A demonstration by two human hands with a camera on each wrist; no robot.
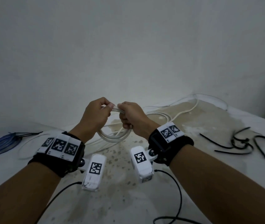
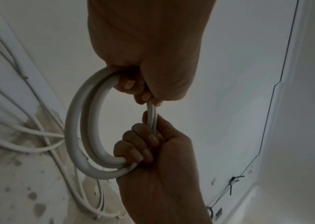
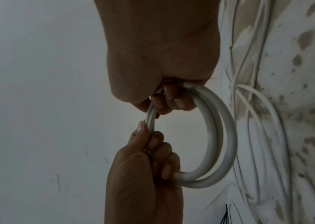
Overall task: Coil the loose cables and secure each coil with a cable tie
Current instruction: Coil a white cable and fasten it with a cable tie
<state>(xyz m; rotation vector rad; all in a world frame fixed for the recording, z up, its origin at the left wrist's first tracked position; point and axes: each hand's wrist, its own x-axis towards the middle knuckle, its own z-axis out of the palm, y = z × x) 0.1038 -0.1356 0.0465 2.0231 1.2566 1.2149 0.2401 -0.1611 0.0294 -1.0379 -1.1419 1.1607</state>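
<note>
A stained white bench [image 1: 169,183] carries loose white cable [image 1: 183,110] at twelve o'clock — black cable ties [image 1: 241,143] at three, a tied blue cable coil [image 1: 1,143] at nine.

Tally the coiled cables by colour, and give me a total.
White coil: 1, gripped by the left hand and the right hand.
Blue coil: 1, lying on the table.
Total: 2. The loose cable on the table is not counted.
</note>
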